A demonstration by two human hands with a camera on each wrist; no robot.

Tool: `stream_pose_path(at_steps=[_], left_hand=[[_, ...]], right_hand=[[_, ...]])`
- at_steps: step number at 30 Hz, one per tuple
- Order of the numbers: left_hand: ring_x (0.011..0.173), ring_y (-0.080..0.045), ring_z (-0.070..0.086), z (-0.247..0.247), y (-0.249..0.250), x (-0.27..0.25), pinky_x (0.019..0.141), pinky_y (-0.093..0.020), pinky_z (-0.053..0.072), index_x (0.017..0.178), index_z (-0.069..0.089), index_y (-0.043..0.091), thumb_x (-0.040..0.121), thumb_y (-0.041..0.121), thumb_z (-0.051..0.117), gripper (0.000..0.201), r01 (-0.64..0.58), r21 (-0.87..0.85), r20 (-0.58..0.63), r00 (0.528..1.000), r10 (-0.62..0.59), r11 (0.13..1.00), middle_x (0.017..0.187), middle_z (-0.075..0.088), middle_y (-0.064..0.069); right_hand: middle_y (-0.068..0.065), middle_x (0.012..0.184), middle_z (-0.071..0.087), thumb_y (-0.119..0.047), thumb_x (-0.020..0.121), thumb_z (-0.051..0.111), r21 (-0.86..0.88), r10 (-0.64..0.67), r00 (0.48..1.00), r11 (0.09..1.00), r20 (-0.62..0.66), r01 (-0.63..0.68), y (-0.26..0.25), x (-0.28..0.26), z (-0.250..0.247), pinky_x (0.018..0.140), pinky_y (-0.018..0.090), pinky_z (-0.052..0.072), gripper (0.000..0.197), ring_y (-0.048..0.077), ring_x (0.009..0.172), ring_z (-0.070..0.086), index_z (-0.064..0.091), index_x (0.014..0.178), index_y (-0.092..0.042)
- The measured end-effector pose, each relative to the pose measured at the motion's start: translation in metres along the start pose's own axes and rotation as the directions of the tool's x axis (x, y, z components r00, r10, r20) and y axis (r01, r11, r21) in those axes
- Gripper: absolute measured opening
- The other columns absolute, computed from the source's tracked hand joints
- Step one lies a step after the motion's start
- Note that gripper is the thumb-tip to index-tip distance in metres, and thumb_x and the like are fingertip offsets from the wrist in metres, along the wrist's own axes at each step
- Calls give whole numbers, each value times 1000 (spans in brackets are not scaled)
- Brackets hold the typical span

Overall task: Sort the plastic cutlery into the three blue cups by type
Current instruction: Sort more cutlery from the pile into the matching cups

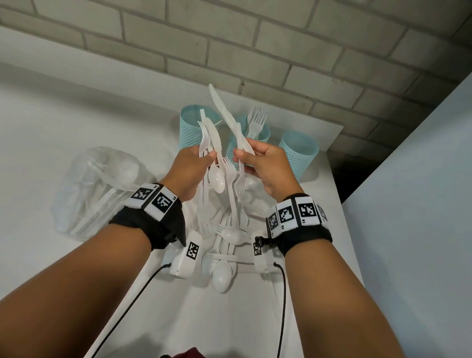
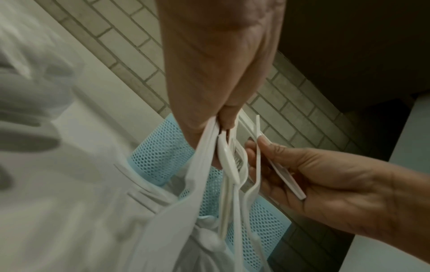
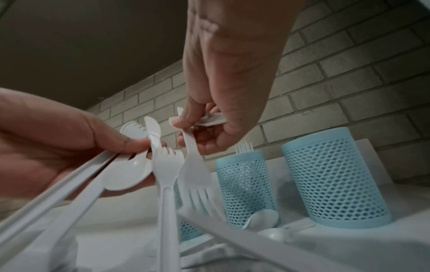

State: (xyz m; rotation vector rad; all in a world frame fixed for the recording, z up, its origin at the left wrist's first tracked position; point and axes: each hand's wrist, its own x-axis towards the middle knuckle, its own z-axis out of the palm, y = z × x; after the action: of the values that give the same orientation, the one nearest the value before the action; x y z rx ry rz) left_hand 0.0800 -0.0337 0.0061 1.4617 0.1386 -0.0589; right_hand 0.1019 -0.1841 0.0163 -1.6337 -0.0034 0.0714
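Note:
Three pale blue mesh cups stand at the back of the table: the left cup [image 1: 190,132], the middle cup [image 1: 260,136] with forks [image 1: 257,119] in it, and the right cup [image 1: 298,153]. My left hand [image 1: 209,158] grips a mixed bundle of white cutlery [image 1: 211,134], with a spoon [image 1: 217,178] hanging below it. My right hand [image 1: 240,157] pinches a knife [image 1: 224,112] that points up and left, together with a fork [image 3: 195,171] hanging tines down. Both hands hover close together in front of the cups, above a loose pile of cutlery [image 1: 226,236].
A clear plastic bag [image 1: 95,189] with more cutlery lies on the table to the left. A brick wall [image 1: 245,32] runs right behind the cups. A pale panel [image 1: 432,201] borders the table's right side, and the table edge [image 1: 347,250] runs beside my right wrist.

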Motion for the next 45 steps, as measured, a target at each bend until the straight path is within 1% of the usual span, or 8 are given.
stream_pose_path(at_steps=[12, 16, 20, 22, 25, 28, 38, 45], left_hand=[[72, -2, 61, 5, 15, -7, 66, -12, 49, 91, 63, 15, 97, 15, 46, 18, -229, 77, -8, 973, 230, 970, 84, 62, 5], [93, -13, 64, 8, 21, -10, 86, -20, 49, 103, 63, 10, 97, 13, 46, 18, -274, 53, 13, 962, 273, 960, 95, 67, -3], [85, -9, 63, 13, 24, -10, 77, -15, 50, 104, 60, 11, 97, 14, 47, 16, -261, 28, 84, 962, 258, 965, 88, 67, 0], [80, -9, 63, 16, 24, -9, 74, -16, 50, 97, 62, 14, 97, 13, 46, 16, -252, 45, 123, 962, 245, 967, 83, 66, 0], [76, -11, 61, 18, 19, -8, 69, -17, 50, 100, 65, 8, 98, 13, 46, 20, -201, 93, 159, 970, 185, 975, 88, 65, -8], [91, -20, 65, 20, 17, -9, 80, -24, 53, 110, 63, 6, 98, 12, 45, 23, -169, 81, 214, 965, 148, 982, 107, 67, -16], [105, -35, 61, 29, 9, -12, 93, -48, 46, 119, 57, 10, 100, 18, 40, 27, -145, 151, 249, 963, 104, 978, 115, 63, -23], [88, -19, 62, 24, 5, -4, 76, -25, 50, 115, 60, 2, 100, 14, 40, 28, -65, 107, 192, 980, 43, 992, 102, 64, -11]], right_hand=[[4, 90, 67, -1, 88, 58, 409, -23, 994, 910, -107, 65, -18, -1, -3, 85, 25, 55, 36, 10, 80, 68, 54, 124, 2], [5, 94, 67, -2, 90, 57, 427, -30, 994, 901, -102, 71, -27, -2, -2, 89, 28, 53, 35, 11, 84, 69, 54, 124, 1], [1, 91, 68, -11, 86, 65, 279, -8, 996, 960, -86, 32, -30, -2, 5, 100, 44, 45, 19, 19, 92, 63, 65, 106, -10], [1, 88, 69, -14, 84, 67, 233, 16, 997, 972, -77, 3, -29, -3, 10, 95, 46, 47, 14, 22, 84, 63, 67, 99, -14], [7, 80, 67, -10, 87, 63, 277, 50, 997, 960, -56, -32, -26, -6, 16, 67, 32, 53, 12, 20, 63, 59, 67, 98, -8], [9, 76, 66, -7, 88, 60, 315, 78, 994, 948, -77, -50, -22, -7, 18, 57, 27, 51, 17, 17, 57, 58, 65, 104, -3], [4, 85, 68, -6, 92, 55, 353, 83, 990, 935, -118, -36, -7, -12, 18, 73, 25, 56, 25, 13, 72, 65, 61, 115, -3], [8, 71, 57, -1, 93, 49, 444, 200, 980, 880, -22, -170, -5, -10, 11, 54, 23, 49, 15, 13, 54, 49, 64, 92, -7]])
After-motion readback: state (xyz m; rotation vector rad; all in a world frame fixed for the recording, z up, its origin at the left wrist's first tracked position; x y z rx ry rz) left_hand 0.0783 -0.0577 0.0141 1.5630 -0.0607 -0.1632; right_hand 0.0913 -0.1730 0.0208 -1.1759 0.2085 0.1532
